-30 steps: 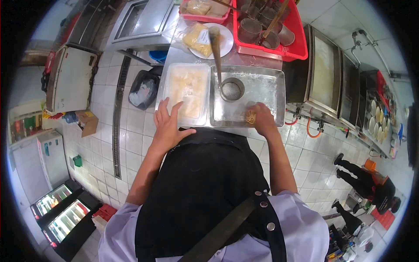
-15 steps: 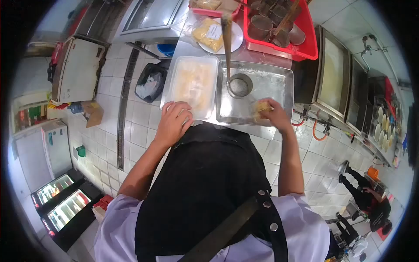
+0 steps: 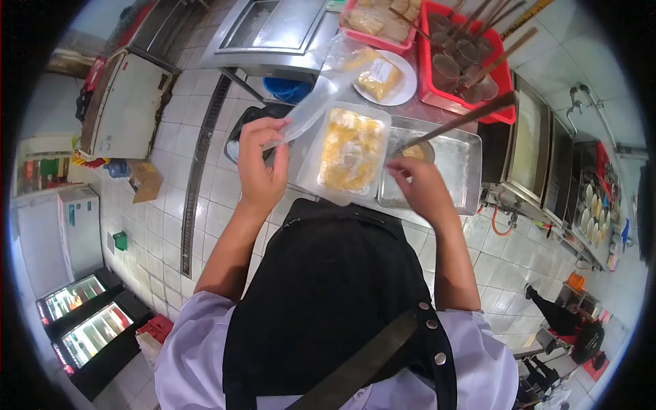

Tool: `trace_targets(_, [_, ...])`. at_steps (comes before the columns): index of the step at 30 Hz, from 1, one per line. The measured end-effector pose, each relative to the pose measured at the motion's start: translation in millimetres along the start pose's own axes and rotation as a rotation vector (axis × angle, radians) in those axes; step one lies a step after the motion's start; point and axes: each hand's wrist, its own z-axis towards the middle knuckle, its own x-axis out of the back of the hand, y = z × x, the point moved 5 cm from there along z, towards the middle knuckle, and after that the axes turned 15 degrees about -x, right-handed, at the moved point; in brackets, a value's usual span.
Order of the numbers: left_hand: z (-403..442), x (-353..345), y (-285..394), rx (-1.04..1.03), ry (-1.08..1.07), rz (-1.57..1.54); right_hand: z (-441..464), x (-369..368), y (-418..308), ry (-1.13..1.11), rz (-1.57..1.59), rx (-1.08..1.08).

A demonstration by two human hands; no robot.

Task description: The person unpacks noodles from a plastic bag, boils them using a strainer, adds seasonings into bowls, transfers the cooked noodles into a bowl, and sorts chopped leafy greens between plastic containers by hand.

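Over the metal tray (image 3: 454,164), I see the right hand (image 3: 425,186), fingers parted, near 1 strainer (image 3: 429,153). The left hand (image 3: 262,167) pinches a translucent lid (image 3: 314,109) beside the food container (image 3: 385,137).

Worn: black apron (image 3: 328,294), 1 black strap (image 3: 434,339) bearing 3 round silver snaps (image 3: 439,358). Dark olive-grey band (image 3: 365,362) runs diagonally across chest. Shirt (image 3: 482,355) pale lavender (small button (image 3: 359,393) low in view), sleeves (image 3: 199,335) short. Left hand (image 3: 261,164), right hand (image 3: 425,188) bare.
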Motion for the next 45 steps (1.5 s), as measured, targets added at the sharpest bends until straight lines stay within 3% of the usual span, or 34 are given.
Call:
trace_targets(1, [-4, 9, -6, 0.0, 0.0, 0.012, 6, -20, -9, 0.086, 0.023, 0.159])
trace_targets(5, [-23, 32, -33, 0.031, -0.009, 0.03, 45, -92, -32, 0.318, -0.394, 0.332])
trace_targets(11, [-44, 48, -57, 0.062, -0.084, -0.051, 80, -122, -26, 0.254, -0.602, 0.358])
trace_targets(14, [-46, 52, -64, 0.069, -0.048, -0.068, 78, -122, -33, 0.339, -0.511, 0.413])
trace_targets(17, [-50, 52, -76, 0.083, -0.046, -0.126, 84, -115, -27, 0.3, -0.151, 0.334])
trace_targets(20, [-52, 48, -84, 0.107, -0.037, -0.197, 82, -105, -27, 0.023, 0.309, 0.025])
trace_targets(25, [-37, 40, -81, 0.047, -0.044, -0.219, 64, -103, -21, -0.052, 1.05, -0.246])
trace_targets(29, [-22, 29, -59, -0.08, -0.109, -0.179, 18, -82, 27, 0.219, 1.043, -0.334])
trace_targets(33, [-50, 4, -40, -0.183, -0.327, -0.185, -11, -37, 78, 0.883, 0.536, -0.244])
trace_targets(36, [-67, -18, -25, -0.236, -0.457, -0.104, 12, -25, 74, 1.011, 0.134, -0.055])
trace_targets(38, [-77, -37, -17, -0.239, -0.556, -0.079, 33, -41, 74, 0.839, -0.357, -0.198])
trace_targets(39, [-81, -47, -14, -0.238, -0.626, -0.068, 36, -43, 74, 0.94, -0.347, -0.126])
trace_targets(42, [-87, -66, -3, -0.22, -0.788, -0.025, 23, -46, 53, 0.572, 0.037, -0.348])
trace_targets(45, [-93, -75, 5, -0.222, -0.847, -0.05, 18, -87, 47, 0.283, 0.11, -0.38])
